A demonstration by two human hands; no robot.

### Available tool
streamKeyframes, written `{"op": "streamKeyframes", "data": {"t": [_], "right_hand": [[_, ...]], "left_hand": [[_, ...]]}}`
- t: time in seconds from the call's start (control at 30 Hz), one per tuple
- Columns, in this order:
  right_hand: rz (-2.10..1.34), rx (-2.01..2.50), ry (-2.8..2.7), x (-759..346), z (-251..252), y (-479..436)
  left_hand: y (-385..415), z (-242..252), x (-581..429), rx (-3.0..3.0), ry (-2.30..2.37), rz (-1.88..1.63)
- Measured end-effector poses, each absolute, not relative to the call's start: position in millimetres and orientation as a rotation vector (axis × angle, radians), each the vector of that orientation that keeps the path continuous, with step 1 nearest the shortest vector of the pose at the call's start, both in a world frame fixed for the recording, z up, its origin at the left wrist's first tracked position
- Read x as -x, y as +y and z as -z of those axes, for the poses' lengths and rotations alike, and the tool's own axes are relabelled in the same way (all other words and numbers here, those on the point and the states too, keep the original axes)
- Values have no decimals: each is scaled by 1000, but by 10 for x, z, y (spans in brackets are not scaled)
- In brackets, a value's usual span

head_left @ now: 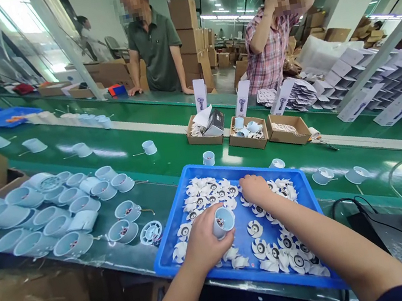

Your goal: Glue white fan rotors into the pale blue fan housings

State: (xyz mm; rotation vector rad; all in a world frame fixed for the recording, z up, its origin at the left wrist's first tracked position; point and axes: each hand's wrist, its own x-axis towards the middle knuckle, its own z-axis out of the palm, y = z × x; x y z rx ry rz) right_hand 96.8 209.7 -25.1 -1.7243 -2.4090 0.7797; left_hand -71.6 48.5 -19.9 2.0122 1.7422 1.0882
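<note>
Left hand: left hand [203,241] comes in from the lower edge, wrist low, fingers wrapped round a housing [223,221] and holding it tilted above the tray

Right hand: right hand [254,189] reaches across the tray palm down, fingers curled on the impellers; whether it pinches one, I cannot tell

Hands: apart, with a strip of tray and impellers between them; only the left is clearly clamped on something

Housing: short, pale blue plastic cup with a smooth wall, open end up and turned to the right, held over the tray's left half

Tray: blue plastic tray [227,168], shallow and rectangular with a raised rim, on the belt directly before the person

Impellers: white plastic impellers [256,229] with curved blades and dark hubs, heaped loosely and overlapping across the tray

Belt: green conveyor belt [170,150], running across the view under the tray

Left of tray: many more housings [73,244] stand crowded on the belt, some on their sides

Ahead: three cardboard boxes [247,133] sit in a row, one holding housings

Beyond: a person in a green polo [156,49] leans on the far belt edge; a person in a plaid shirt [272,49] raises a hand to the head
</note>
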Motion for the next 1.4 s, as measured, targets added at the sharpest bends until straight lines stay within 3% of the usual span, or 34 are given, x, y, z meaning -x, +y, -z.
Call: {"op": "streamKeyframes", "data": {"t": [0.33,0.53,0.77,0.87,1.1,1.3,1.4], "right_hand": [[-2067,951,-1360,-1570,-213,1145],[-2283,745,-876,-1709,-188,781],[-2322,653,-789,-1725,-222,656],[-2259,635,-888,-1728,-264,601],[-1726,810,-1628,-1783,-414,478],[-954,916,-2160,-1738,-503,395],[-749,984,-2300,-1697,-459,411]], "left_hand": [[437,199,706,-1638,1682,-1154],[438,189,724,-1937,1522,-1177],[219,11,513,-2194,1476,-1119],[154,-103,390,-2247,1452,-1091],[133,-261,285,-2318,1461,-1065],[81,-278,204,-2416,1457,-1070],[60,-215,99,-2453,1434,-1107]]}}
